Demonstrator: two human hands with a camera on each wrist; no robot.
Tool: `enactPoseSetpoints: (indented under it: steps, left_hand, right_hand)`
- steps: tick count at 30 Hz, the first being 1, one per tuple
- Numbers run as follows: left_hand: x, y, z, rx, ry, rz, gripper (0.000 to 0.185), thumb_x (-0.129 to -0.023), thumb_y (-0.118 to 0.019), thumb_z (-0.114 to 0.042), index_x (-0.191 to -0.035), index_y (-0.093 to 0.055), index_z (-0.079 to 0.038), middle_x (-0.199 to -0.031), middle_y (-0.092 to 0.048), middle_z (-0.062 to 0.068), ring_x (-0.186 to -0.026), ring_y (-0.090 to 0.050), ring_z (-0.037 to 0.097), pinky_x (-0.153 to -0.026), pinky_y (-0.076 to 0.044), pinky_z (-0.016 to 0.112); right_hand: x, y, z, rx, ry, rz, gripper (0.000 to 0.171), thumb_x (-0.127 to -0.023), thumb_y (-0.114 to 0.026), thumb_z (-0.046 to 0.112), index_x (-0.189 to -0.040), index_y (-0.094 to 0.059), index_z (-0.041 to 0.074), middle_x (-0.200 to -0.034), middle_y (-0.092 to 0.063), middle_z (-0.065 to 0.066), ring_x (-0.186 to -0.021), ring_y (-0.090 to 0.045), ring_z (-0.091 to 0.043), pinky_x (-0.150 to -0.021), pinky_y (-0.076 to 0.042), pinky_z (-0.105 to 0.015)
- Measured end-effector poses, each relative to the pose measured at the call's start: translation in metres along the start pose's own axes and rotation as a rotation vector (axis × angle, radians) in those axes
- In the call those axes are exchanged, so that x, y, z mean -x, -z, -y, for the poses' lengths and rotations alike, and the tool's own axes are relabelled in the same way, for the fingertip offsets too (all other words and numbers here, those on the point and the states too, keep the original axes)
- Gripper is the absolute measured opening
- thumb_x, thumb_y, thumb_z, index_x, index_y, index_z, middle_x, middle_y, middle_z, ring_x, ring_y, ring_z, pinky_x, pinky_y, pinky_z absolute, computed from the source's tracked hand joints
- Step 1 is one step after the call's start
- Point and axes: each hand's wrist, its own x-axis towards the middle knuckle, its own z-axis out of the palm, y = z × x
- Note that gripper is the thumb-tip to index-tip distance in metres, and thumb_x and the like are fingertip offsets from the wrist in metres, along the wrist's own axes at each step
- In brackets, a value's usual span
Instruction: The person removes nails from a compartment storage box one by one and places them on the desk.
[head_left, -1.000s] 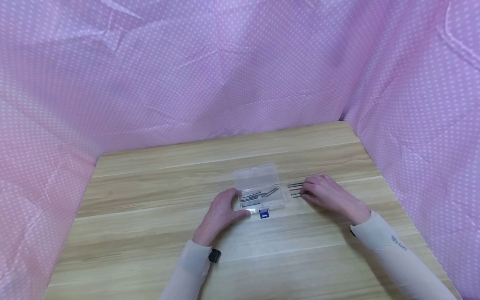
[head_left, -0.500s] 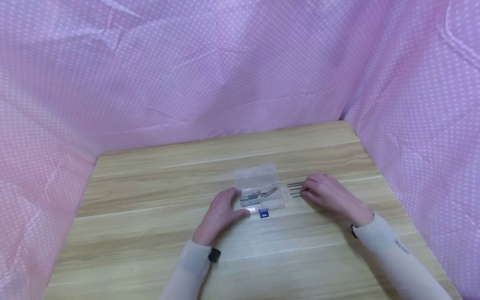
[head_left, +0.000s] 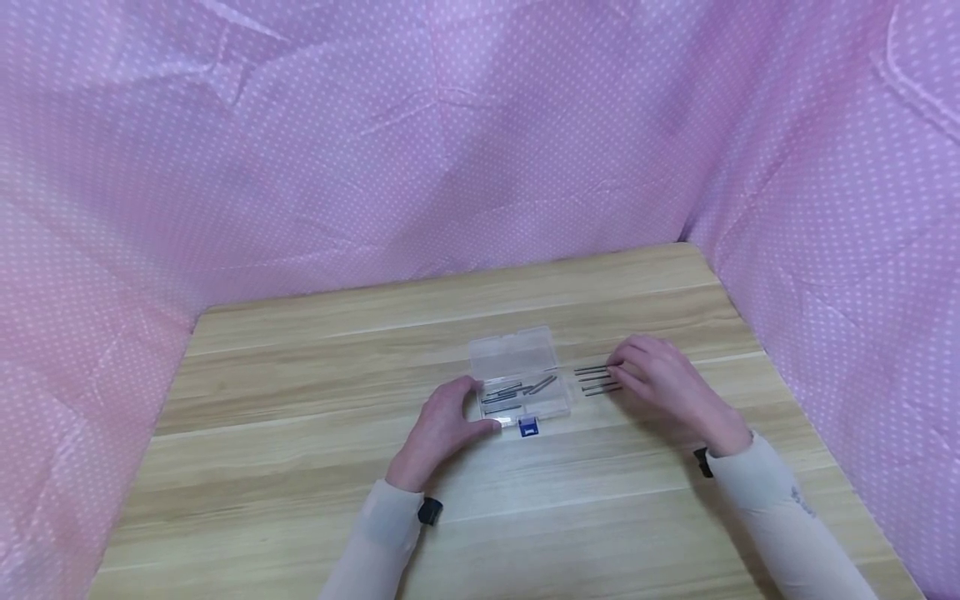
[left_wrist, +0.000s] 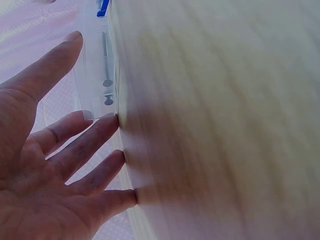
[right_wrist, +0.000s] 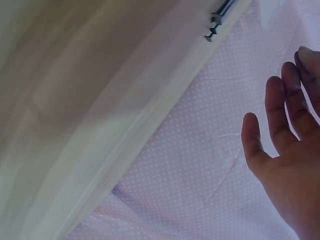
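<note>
A clear plastic box [head_left: 560,407] stands with its lid [head_left: 512,355] folded back and a blue latch [head_left: 528,427] at the front. Several metal nails [head_left: 501,398] lie inside. My left hand [head_left: 441,423] holds the box's left end between thumb and fingers; in the left wrist view, flat nail heads [left_wrist: 107,84] show through the clear wall. Right of the box, several loose nails [head_left: 596,380] lie roughly parallel on the table. Just over their right ends hovers my right hand [head_left: 663,382], fingers loosely bent, with nothing visible in them; the right wrist view shows nail heads [right_wrist: 216,19] apart from it.
The wood-grain table [head_left: 300,467] reaches back to a pink dotted cloth [head_left: 337,150] that hangs behind and along both sides. A black wrist strap [head_left: 430,511] sits at the left sleeve cuff.
My right hand has lifted off the loose nails and drawn slightly back, showing more of their length. The left hand and the box have stayed put.
</note>
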Motion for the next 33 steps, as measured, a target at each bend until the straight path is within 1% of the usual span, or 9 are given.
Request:
enactPoseSetpoints:
  steps: [3, 8, 12, 16, 20, 25, 33]
  left_hand:
    - [0.000, 0.000, 0.000, 0.001, 0.004, 0.001, 0.065, -0.077, -0.092, -0.038, -0.128, -0.064, -0.008, -0.128, -0.067, 0.011, -0.119, -0.059, 0.030, -0.107, -0.047, 0.049]
    - [-0.001, 0.000, -0.001, -0.005, 0.005, 0.000, 0.065, -0.077, -0.092, -0.039, -0.128, -0.065, -0.009, -0.128, -0.067, 0.011, -0.118, -0.060, 0.030, -0.106, -0.047, 0.049]
    - [-0.001, 0.000, -0.001, -0.002, 0.003, 0.001, 0.065, -0.077, -0.092, -0.038, -0.127, -0.065, -0.009, -0.128, -0.067, 0.011, -0.119, -0.060, 0.030, -0.106, -0.048, 0.049]
    - [-0.001, 0.000, -0.002, 0.000, -0.002, -0.002, 0.064, -0.077, -0.092, -0.038, -0.126, -0.065, -0.008, -0.128, -0.067, 0.011, -0.118, -0.060, 0.030, -0.106, -0.048, 0.049]
    - [0.001, 0.001, -0.002, -0.010, -0.015, -0.005, 0.064, -0.078, -0.091, -0.038, -0.128, -0.065, -0.007, -0.128, -0.067, 0.012, -0.120, -0.060, 0.031, -0.107, -0.046, 0.050]
    - [0.001, 0.001, -0.003, -0.005, -0.014, 0.002, 0.066, -0.078, -0.091, -0.037, -0.130, -0.064, -0.006, -0.130, -0.066, 0.013, -0.122, -0.059, 0.033, -0.109, -0.045, 0.051]
    - [0.001, 0.002, -0.002, -0.010, -0.004, 0.009, 0.067, -0.078, -0.091, -0.038, -0.130, -0.064, -0.007, -0.129, -0.066, 0.012, -0.119, -0.059, 0.031, -0.107, -0.046, 0.050]
  right_hand:
    - [-0.002, -0.001, 0.001, -0.011, 0.009, -0.050, 0.019, -0.081, -0.083, 0.003, -0.097, -0.074, 0.008, -0.095, -0.071, -0.005, -0.088, -0.067, -0.027, -0.077, -0.054, -0.051]
    - [-0.006, -0.004, 0.005, -0.047, 0.017, -0.098, 0.022, -0.079, -0.083, 0.001, -0.097, -0.074, 0.009, -0.096, -0.071, -0.004, -0.090, -0.067, -0.027, -0.079, -0.054, -0.052]
    - [-0.011, -0.009, 0.010, -0.069, 0.054, -0.131, 0.022, -0.077, -0.084, 0.000, -0.095, -0.074, 0.008, -0.095, -0.072, -0.005, -0.090, -0.067, -0.028, -0.081, -0.054, -0.051]
    - [-0.018, -0.016, 0.018, -0.087, 0.095, -0.144, 0.021, -0.076, -0.085, 0.001, -0.094, -0.074, 0.007, -0.093, -0.072, -0.006, -0.087, -0.067, -0.026, -0.079, -0.056, -0.047]
    - [-0.024, -0.020, 0.029, -0.112, 0.095, -0.121, 0.020, -0.078, -0.085, 0.003, -0.093, -0.074, 0.007, -0.094, -0.071, -0.005, -0.087, -0.067, -0.025, -0.079, -0.056, -0.046]
    - [-0.029, -0.024, 0.040, -0.127, 0.074, -0.080, 0.017, -0.081, -0.084, 0.004, -0.095, -0.075, 0.008, -0.096, -0.071, -0.005, -0.091, -0.067, -0.026, -0.083, -0.055, -0.047]
    - [-0.037, -0.029, 0.050, -0.142, 0.007, 0.021, 0.012, -0.087, -0.083, 0.012, -0.097, -0.077, 0.011, -0.100, -0.072, -0.002, -0.097, -0.067, -0.025, -0.089, -0.053, -0.048]
